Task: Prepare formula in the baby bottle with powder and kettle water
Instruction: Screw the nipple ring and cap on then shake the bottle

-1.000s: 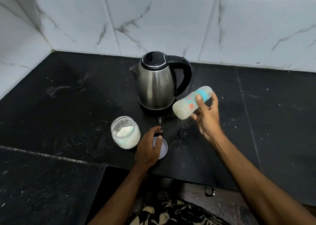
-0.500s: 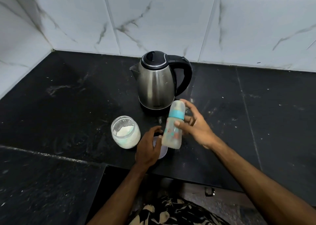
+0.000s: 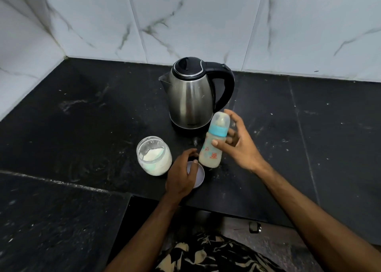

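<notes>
The right hand [image 3: 237, 148] has its grip around the baby bottle [image 3: 213, 142], thumb across the front and fingers behind, holding it nearly upright just in front of the kettle [image 3: 190, 94], capped, with pale milky liquid inside. The left hand [image 3: 181, 175] rests on a round lid [image 3: 199, 175] lying flat on the black tabletop [image 3: 82, 117], fingers curled over the lid's rim. The open powder jar [image 3: 153, 155] stands in front of the kettle, to its left, just beside the lid.

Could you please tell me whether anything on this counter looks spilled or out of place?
Pale specks and smears, possibly spilled powder, dot the black counter around the kettle and the open powder jar. Nothing else stands out.
</notes>
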Available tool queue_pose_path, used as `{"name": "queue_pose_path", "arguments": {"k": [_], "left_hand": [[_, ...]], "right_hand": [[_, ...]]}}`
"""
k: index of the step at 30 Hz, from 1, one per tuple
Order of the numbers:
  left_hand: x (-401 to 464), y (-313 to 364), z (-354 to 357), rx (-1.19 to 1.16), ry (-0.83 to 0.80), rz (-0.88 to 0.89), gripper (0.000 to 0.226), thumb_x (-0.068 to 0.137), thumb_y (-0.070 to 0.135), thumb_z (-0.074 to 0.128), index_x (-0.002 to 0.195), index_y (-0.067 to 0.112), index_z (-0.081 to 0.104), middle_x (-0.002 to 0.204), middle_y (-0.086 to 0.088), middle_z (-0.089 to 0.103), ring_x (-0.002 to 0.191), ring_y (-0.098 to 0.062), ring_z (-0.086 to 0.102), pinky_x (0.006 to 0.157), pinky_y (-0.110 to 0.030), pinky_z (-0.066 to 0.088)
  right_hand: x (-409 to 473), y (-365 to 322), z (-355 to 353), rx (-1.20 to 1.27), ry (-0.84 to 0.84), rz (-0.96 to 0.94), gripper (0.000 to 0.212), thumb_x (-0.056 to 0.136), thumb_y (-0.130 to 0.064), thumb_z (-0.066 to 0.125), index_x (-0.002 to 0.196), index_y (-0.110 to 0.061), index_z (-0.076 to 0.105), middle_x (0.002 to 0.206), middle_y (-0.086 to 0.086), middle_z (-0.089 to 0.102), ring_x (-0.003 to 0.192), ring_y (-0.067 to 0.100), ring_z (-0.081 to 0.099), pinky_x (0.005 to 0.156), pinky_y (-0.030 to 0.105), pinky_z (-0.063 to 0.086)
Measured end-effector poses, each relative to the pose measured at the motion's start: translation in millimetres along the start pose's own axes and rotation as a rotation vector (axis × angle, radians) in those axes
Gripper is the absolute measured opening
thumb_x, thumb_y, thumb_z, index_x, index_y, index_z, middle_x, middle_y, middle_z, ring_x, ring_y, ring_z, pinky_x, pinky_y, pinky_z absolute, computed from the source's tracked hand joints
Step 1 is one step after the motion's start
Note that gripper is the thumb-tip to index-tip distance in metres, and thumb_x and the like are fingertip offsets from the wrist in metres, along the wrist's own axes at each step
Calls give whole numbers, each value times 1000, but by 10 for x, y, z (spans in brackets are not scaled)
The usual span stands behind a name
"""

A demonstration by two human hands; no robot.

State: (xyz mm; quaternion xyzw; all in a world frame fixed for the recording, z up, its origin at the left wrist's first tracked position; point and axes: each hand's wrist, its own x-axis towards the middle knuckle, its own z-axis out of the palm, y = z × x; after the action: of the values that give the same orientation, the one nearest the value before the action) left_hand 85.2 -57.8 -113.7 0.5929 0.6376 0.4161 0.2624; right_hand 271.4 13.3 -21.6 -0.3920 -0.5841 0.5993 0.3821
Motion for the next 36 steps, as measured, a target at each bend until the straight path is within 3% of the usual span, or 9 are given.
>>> {"name": "queue_pose_path", "arguments": {"k": [6,11,14,18,21,23,29,34,36], "left_hand": [[-5,-14,3,4,1,-2,37,93,31,48,128,21,56,116,12,64,110,-2,58,96,-27,48],[-5,-5,-6,6,2,2,35,93,29,49,127,23,56,114,14,63,109,-1,58,96,-25,47],[-8,0,-5,-15,13,10,34,93,28,49,125,21,57,111,12,66,107,-3,60,95,-25,46],[-10,1,2,-20,22,20,37,92,32,47,125,20,58,110,12,66,107,-4,60,95,-26,46],[-4,-9,2,-14,17,32,39,91,36,45,125,20,58,112,12,65,106,-4,60,95,-29,47],[-5,-11,6,-23,15,34,41,91,37,45,125,20,57,113,11,65,106,-5,60,94,-31,48],[-16,10,-1,-15,16,17,40,91,38,44,125,22,57,110,13,66,106,-4,60,95,-28,47],[0,-44,12,-14,12,28,35,92,27,52,126,19,57,115,11,64,108,-7,60,95,-33,48],[-4,-29,8,-9,14,26,35,92,28,51,126,21,57,114,12,64,107,-5,59,95,-30,47]], "right_hand": [[37,-10,-58,-72,15,-72,88,82,-10,76,150,-23,23,125,12,62,110,30,67,97,53,53],[47,-24,-70,-33,20,-67,86,78,-15,75,148,-27,26,124,13,64,108,28,68,92,42,57],[115,-82,-123,244,207,-51,79,80,-11,70,147,-25,30,118,16,68,98,22,71,73,33,60],[185,-49,-174,633,464,-5,68,88,-17,67,146,-23,31,119,10,67,100,22,70,75,42,60],[-17,11,-23,386,208,107,87,73,-23,78,146,-27,31,113,12,71,99,25,71,70,38,60],[-126,19,27,165,-30,138,78,76,-16,73,142,-33,35,104,8,74,95,24,73,67,33,59],[147,-25,-141,597,396,23,74,80,-20,69,144,-22,34,118,12,69,99,23,71,73,41,60],[-70,61,49,225,15,163,80,72,-24,77,141,-33,37,107,11,74,98,26,73,70,39,60],[-28,58,16,265,81,134,86,69,-30,82,142,-30,37,106,11,74,97,26,73,71,40,61]]}}
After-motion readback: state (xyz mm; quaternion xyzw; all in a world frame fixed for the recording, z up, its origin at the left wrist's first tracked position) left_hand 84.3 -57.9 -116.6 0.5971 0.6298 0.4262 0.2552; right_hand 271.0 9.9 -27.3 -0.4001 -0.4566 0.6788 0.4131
